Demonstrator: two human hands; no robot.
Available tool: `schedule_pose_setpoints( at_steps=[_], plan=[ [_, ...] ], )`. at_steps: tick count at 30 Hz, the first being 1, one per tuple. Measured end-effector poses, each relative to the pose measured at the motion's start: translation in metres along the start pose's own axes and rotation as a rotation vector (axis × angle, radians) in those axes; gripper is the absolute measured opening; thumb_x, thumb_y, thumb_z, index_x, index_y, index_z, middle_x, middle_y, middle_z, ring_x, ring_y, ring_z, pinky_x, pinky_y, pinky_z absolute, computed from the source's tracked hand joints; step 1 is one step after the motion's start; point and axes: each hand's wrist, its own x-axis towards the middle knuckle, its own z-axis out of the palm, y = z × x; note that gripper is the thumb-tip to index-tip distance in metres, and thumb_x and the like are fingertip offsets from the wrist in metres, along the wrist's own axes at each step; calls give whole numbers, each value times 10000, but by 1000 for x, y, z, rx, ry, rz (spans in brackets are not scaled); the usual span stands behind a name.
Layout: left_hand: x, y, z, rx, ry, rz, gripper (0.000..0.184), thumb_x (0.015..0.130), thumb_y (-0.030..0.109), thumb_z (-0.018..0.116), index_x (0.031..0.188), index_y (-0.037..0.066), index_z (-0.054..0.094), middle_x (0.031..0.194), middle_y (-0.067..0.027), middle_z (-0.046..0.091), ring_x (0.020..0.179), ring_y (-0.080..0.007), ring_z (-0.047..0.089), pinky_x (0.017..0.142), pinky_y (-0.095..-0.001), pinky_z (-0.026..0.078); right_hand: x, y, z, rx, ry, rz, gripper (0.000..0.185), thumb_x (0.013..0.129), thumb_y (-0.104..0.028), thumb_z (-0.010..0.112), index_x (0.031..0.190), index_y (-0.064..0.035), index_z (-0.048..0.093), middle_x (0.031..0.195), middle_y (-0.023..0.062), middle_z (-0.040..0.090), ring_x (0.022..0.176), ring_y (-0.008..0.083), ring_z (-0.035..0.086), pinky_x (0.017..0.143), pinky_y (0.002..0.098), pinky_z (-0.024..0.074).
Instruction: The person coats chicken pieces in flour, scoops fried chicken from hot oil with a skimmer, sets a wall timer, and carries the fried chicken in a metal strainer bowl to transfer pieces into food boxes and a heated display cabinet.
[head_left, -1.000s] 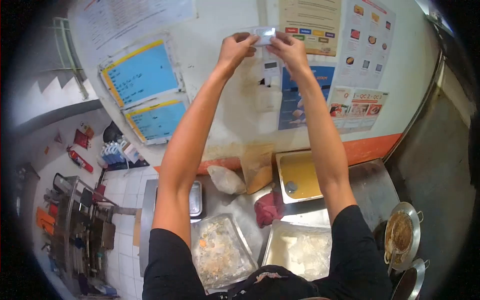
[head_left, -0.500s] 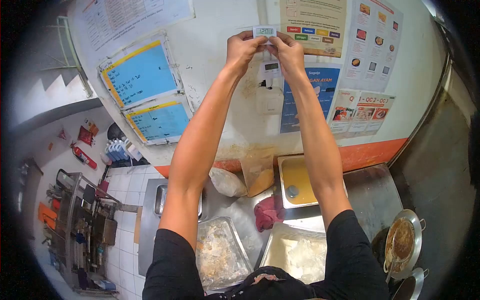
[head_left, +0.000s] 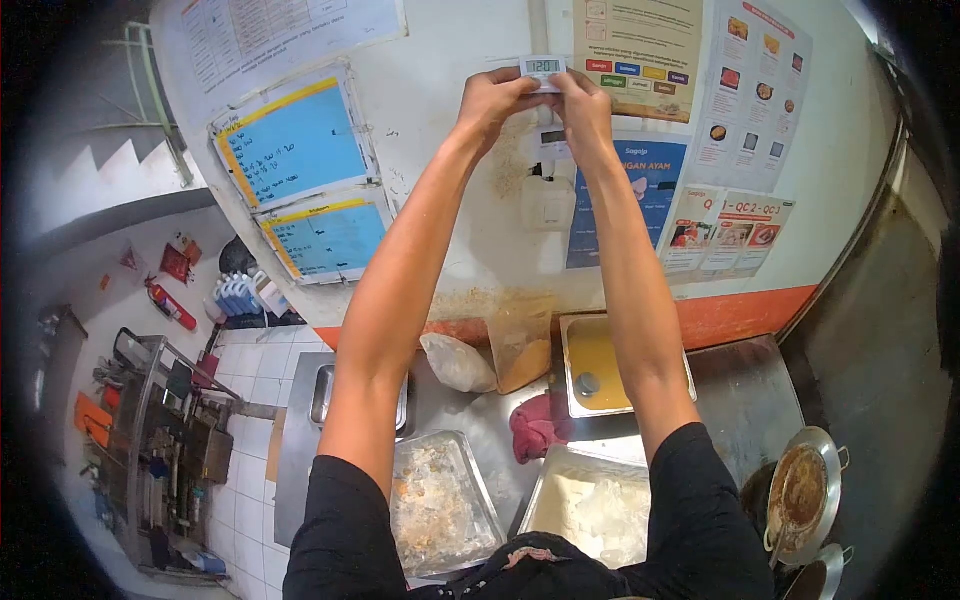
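Fingers [head_left: 508, 77] of left hand [head_left: 488, 105] and right hand [head_left: 588, 110] grip edges of a white rectangular digital device [head_left: 543, 68], well above grey metal tabletop [head_left: 483, 420].

White digital device [head_left: 543, 75] with dark digits on a greyish display; black sleeves [head_left: 340, 520]. The wall [head_left: 480, 260] is off-white with brownish stains, above an orange-red band [head_left: 745, 309]. Two blue sheets [head_left: 292, 140] carry yellow strips and dark handwriting; a tan poster [head_left: 640, 25] has rows of multicoloured labels, and a deeper blue poster [head_left: 586, 240] bears white lettering. On the silver-grey counter [head_left: 300, 430]: maroon cloth [head_left: 540, 428], yellow liquid [head_left: 605, 365], whitish powder [head_left: 595, 510], and pale crumbs [head_left: 435, 500] flecked orange. Red extinguisher [head_left: 172, 303]; white floor tiles [head_left: 250, 465] gridded with thin grey lines
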Motion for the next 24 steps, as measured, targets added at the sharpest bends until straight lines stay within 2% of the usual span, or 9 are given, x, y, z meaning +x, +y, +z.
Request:
schedule_pose_setpoints(
  at_steps=[1, 3, 4, 6, 12, 22, 24],
  plan=[
    [1, 0, 1, 0, 1, 0, 300, 826, 61, 553, 1034, -153, 534, 1024, -175, 586, 885, -238, 622, 843, -285, 516, 0, 1, 0, 0, -1, 0, 281, 809, -100, 584, 1026, 77, 572, 940, 90, 606, 777, 119, 563, 687, 221, 456],
    [2, 1, 9, 67, 96, 21, 289, 802, 62, 588, 998, -148, 554, 982, -166, 602, 855, -231, 628, 812, -284, 524, 1, 2, -1, -30, 36, -40, 316, 791, -166, 562, 995, 70, 612, 807, 53, 600, 696, 100, 518, 589, 223, 395],
    [3, 2, 11, 65, 94, 22, 289, 802, 62, 588, 998, -148, 554, 982, -166, 602, 855, -231, 628, 812, -284, 524, 2, 4, -1, -32, 38, -42, 316, 791, -166, 562, 995, 70, 612, 807, 53, 600, 696, 100, 518, 589, 223, 395],
    [5, 1, 14, 75, 139, -26, 278, 785, 57, 611, 974, -142, 567, 959, -156, 612, 842, -223, 630, 787, -279, 528, 6, 10, -1, -152, 95, -92, 324, 786, -165, 557, 1001, 70, 616, 827, 69, 611, 722, 110, 529, 624, 224, 410],
    [3, 0, 6, -5, 85, -21, 291, 788, 50, 604, 987, -155, 549, 1003, -184, 588, 859, -231, 626, 808, -257, 530, 2, 10, -2, -117, 26, -109, 397, 779, -173, 562, 1087, 78, 579, 950, 125, 622, 835, 152, 555, 728, 248, 437],
    [2, 6, 4, -44, 104, -98, 278, 811, 49, 564, 982, -169, 531, 1019, -190, 568, 912, -249, 609, 852, -283, 521, -2, 5, 6, -72, 54, -110, 423, 757, -161, 592, 1089, 99, 558, 990, 145, 618, 888, 177, 568, 784, 270, 443],
    [-1, 6, 0, -24, 29, -77, 272, 820, 44, 546, 985, -172, 529, 1028, -196, 563, 934, -254, 599, 872, -294, 512, -2, 3, 9, -200, 92, -113, 413, 737, -145, 613, 1070, 96, 566, 995, 151, 619, 897, 185, 571, 799, 281, 443]
  ],
)
